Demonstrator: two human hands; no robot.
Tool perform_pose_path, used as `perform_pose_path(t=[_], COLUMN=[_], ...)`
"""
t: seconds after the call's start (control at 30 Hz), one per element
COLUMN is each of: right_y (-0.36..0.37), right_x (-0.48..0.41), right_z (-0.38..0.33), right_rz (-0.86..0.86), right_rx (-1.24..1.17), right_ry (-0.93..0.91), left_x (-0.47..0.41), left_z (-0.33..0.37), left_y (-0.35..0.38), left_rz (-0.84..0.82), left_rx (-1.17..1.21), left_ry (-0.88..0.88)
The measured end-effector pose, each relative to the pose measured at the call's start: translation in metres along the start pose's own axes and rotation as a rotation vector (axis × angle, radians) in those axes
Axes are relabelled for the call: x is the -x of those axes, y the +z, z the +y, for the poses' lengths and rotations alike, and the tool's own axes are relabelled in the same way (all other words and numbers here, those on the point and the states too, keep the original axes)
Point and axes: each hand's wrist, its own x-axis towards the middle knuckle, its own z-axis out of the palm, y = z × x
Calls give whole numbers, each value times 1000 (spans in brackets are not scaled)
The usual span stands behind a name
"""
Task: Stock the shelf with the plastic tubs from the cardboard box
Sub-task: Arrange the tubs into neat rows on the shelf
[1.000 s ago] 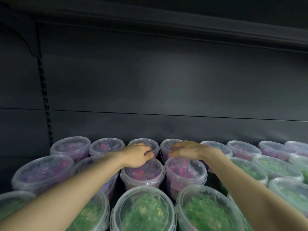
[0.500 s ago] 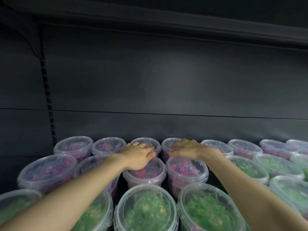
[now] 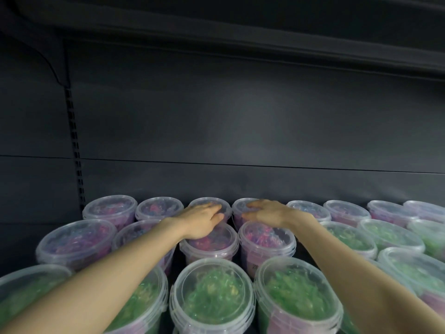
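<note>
Both hands lie flat, fingers spread, gripping nothing. The left hand (image 3: 203,219) rests on a pink tub (image 3: 209,242) in the second row from the shelf's back wall (image 3: 240,131); the right hand (image 3: 269,213) covers the back-row tub (image 3: 243,208) just behind.

From my feed the scene is dim: a soft pale patch of light sits on the middle of the dark back panel (image 3: 240,121), fading to near black toward the top left corner and under the shelf above (image 3: 265,42). The clear lids of the plastic tubs (image 3: 214,295) catch faint, milky sheen, not hard glare, and the gaps between them fall into deep shadow. I see wide-angle bending in the panel seams, and softness on the forearms and nearest tubs along the bottom edge.
</note>
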Motion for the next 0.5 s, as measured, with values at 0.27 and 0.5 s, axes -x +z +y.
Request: perform_pose_path(t=[0.27, 0.5], right_y=[2, 17], right_x=[81, 107], right_z=[-12, -1], right_rz=[119, 53], right_rx=[230, 207], right_ry=[-173, -167], left_x=[58, 89], left_z=[26, 48], left_y=[-9, 11], left_rz=[101, 16], left_rx=[6, -10], left_ry=[57, 13])
